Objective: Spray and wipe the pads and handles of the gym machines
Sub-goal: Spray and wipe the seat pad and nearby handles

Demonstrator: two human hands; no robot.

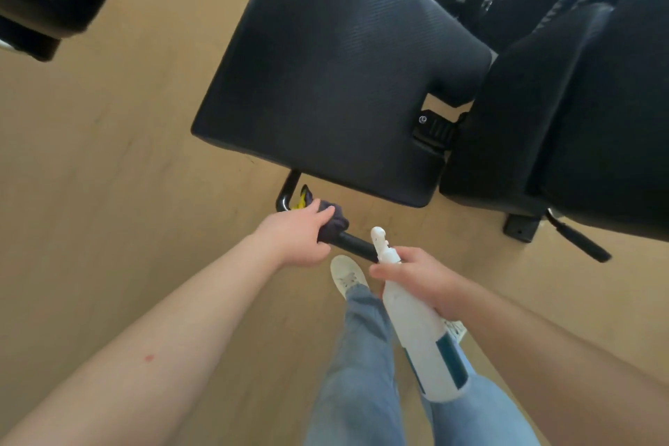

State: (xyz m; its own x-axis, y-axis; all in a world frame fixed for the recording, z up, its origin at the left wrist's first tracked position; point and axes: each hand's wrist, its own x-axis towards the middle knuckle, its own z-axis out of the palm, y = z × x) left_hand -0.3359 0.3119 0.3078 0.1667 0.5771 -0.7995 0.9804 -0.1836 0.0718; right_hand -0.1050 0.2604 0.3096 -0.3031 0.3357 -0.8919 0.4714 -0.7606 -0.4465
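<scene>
Currently mid-task: left hand [300,233] curled round a cloth [336,220] on the handle [356,245] just under the seat pad [325,65] near edge, right hand [423,279] wrapped round the spray bottle [427,337]; can't tell if the pads are wiped.

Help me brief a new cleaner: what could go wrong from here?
The cloth, gripped by the left hand, covers only part of the handle, so the bare end may go unwiped. The spray bottle in the right hand points near the left hand; a squeeze might wet skin. Drips could slick the floor.
</scene>
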